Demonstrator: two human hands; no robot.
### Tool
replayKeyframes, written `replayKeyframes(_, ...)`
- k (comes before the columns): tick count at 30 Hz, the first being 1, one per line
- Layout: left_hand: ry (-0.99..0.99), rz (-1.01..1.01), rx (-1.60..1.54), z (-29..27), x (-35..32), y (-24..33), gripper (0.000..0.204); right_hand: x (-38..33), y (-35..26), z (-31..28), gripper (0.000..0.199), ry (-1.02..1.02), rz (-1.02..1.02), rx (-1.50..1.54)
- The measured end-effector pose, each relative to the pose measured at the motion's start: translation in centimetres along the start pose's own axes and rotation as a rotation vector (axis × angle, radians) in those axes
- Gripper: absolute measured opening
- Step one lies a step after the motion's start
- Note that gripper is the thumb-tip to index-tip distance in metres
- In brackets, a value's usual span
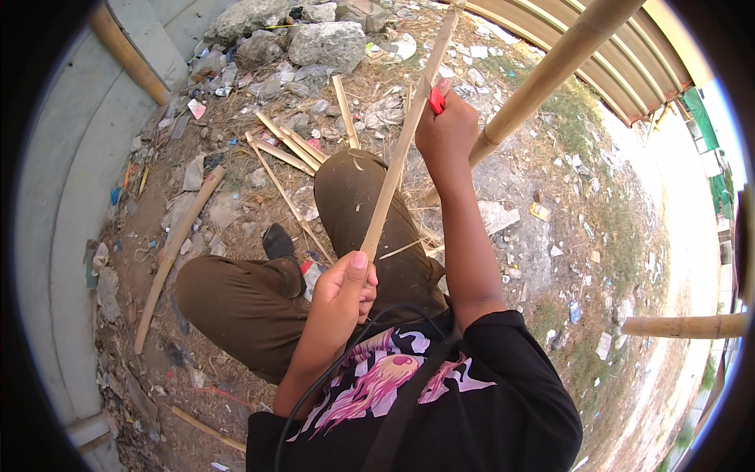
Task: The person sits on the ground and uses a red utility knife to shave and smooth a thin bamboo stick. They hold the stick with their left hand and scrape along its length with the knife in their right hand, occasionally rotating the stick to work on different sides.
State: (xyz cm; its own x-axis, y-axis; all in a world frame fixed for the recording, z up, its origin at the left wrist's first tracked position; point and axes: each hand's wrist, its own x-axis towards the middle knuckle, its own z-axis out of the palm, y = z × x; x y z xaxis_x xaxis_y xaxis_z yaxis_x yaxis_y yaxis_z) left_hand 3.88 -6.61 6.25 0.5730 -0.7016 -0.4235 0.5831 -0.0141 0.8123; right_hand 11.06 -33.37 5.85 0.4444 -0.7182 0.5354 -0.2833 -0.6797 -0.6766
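A long thin bamboo strip (397, 161) runs from my lap up toward the top of the view. My left hand (344, 287) grips its near end just above my knee. My right hand (447, 126) is closed around a red-handled cutting tool (436, 101), held against the strip about halfway along it. I am seated on the ground with my legs in brown trousers (236, 303) folded under the strip.
Several split bamboo strips (287, 149) lie on the dirt ahead of my knee. A thick bamboo pole (550, 71) slants past my right arm, another (174, 244) lies at my left. Rocks (326, 41), litter and dry grass cover the ground.
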Motion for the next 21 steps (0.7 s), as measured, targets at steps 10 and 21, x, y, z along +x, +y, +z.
replayKeyframes(10, -0.051, -0.126, -0.029, -1.8, -0.9, -2.6, 0.037, 6.3, 4.1, -2.1, 0.05, -0.014, 0.315, 0.05)
replayKeyframes(21, -0.15, 0.095, 0.218, -3.9, -0.3, 1.1, 0.042, -11.0, 0.3, -4.7, 0.024, -0.604, 0.081, 0.392)
